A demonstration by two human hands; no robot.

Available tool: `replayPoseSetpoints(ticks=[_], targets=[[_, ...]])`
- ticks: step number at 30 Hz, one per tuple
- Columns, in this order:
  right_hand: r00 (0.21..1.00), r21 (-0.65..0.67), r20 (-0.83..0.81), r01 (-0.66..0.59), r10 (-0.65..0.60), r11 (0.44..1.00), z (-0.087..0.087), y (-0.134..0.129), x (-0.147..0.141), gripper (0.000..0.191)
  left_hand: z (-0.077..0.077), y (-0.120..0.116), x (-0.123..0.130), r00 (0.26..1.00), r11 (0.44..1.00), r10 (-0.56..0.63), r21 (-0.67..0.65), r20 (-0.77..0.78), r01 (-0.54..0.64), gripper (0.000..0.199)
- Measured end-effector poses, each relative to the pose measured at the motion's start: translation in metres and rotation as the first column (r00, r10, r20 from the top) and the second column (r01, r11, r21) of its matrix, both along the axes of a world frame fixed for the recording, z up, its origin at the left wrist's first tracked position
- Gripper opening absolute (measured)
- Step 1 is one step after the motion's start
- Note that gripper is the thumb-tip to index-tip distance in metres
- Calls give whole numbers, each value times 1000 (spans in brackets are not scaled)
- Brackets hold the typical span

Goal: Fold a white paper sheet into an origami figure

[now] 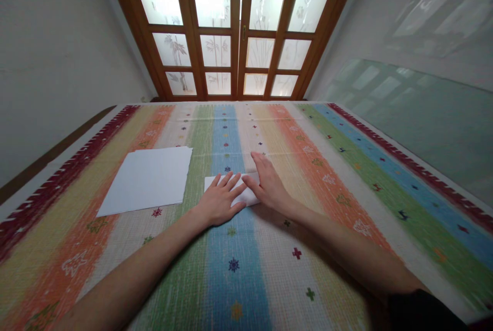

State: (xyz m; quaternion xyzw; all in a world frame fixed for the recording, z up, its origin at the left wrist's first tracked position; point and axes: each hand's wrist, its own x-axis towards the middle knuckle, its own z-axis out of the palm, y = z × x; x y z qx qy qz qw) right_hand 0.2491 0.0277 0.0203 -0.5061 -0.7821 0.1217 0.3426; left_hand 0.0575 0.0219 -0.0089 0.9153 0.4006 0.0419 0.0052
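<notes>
A small folded sheet of white paper (249, 197) lies on the striped tablecloth, partly covered by both hands. My left hand (220, 200) rests flat on its left part with the fingers spread. On its right end, my right hand (268, 183) stands on edge, thumb apart and the other fingers stretched out together. Neither hand grips anything. Left of them lies a stack of white paper sheets (148, 179), its edges slightly uneven.
The striped tablecloth (234, 290) with small printed figures covers the table. Beyond its far edge stand wooden doors (235, 33) with frosted panes. A pale wall (69, 38) rises on the left, and a greenish glossy panel (416, 125) is on the right wall.
</notes>
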Motion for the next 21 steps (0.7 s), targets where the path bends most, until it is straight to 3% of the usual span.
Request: replayPoseSetpoints(ticks=[4,9,16,21], targets=[[959,-50,-247,-155,138,987,-5,4,-28,66,1,0,0,1000,1000,-1,-20,7,1,60],[941,-182,-327,-157,91,971,-31,6,-51,72,1,1,0,1000,1000,2,-31,12,-2,54],[958,-205,-279,-131,71,970,-46,5,-46,75,-4,2,0,1000,1000,2,-16,23,-2,54],[990,-199,-122,-99,75,975,-48,5,-32,81,-1,1,1,1000,999,29,-43,9,-28,58]])
